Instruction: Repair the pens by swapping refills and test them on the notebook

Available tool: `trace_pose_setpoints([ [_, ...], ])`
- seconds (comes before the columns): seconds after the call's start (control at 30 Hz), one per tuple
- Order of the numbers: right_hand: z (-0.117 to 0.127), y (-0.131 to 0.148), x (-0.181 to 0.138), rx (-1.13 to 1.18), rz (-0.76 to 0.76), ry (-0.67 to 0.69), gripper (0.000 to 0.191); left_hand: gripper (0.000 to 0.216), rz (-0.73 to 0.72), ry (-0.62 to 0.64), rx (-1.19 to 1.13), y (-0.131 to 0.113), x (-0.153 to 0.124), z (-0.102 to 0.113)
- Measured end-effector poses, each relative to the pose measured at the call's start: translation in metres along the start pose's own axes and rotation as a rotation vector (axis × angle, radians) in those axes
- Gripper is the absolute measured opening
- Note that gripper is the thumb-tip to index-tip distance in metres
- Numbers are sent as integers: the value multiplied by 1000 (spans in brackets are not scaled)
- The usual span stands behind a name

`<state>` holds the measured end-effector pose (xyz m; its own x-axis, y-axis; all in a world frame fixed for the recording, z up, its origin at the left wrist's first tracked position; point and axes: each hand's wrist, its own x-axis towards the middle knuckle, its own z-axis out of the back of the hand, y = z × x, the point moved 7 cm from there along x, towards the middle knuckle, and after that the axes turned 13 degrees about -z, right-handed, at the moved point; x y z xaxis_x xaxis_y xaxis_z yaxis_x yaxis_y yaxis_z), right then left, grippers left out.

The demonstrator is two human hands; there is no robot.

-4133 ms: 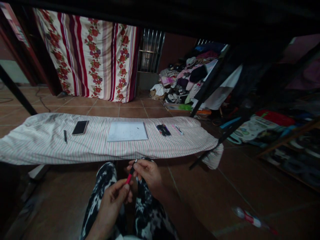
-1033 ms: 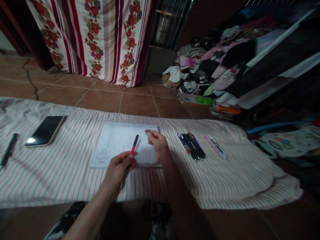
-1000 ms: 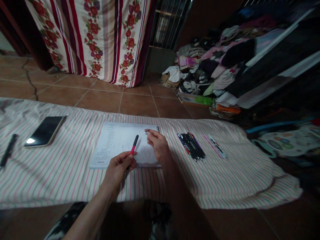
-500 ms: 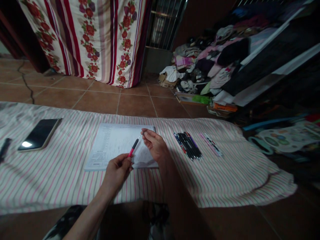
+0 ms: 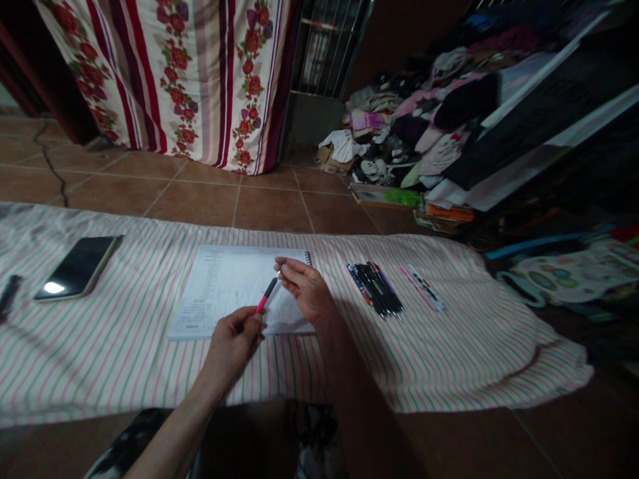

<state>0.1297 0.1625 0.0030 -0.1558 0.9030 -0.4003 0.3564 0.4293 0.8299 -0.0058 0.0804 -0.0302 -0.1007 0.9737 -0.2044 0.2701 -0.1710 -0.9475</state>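
My left hand (image 5: 238,336) is closed round the lower end of a pink pen (image 5: 267,296) with a black grip, which slants up to the right above the notebook. The thumb and fingers of my right hand (image 5: 303,283) pinch at the pen's upper, pointed end. Between those fingertips is a small dark tip piece (image 5: 280,267), mostly hidden. Beneath both hands lies a spiral notebook (image 5: 210,286) with its printed white page facing up.
Right of the notebook lies a row of several pens (image 5: 377,289), then a few pale, patterned pens (image 5: 422,287). A phone (image 5: 80,266) and a dark object (image 5: 8,296) rest at the left on the striped cloth (image 5: 459,352). Beyond are a floral curtain (image 5: 210,80) and piled clothes (image 5: 409,126).
My right fingertips have moved slightly left and down onto the pen's pointed end, closing the small gap there. My left hand and the pen have stayed nearly still.
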Motion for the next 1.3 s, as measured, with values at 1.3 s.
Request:
trace_pose_setpoints([
  [1.3,-6,-3,-1,-196,-37,-3,25,34,-74,18,18,1,3,6],
])
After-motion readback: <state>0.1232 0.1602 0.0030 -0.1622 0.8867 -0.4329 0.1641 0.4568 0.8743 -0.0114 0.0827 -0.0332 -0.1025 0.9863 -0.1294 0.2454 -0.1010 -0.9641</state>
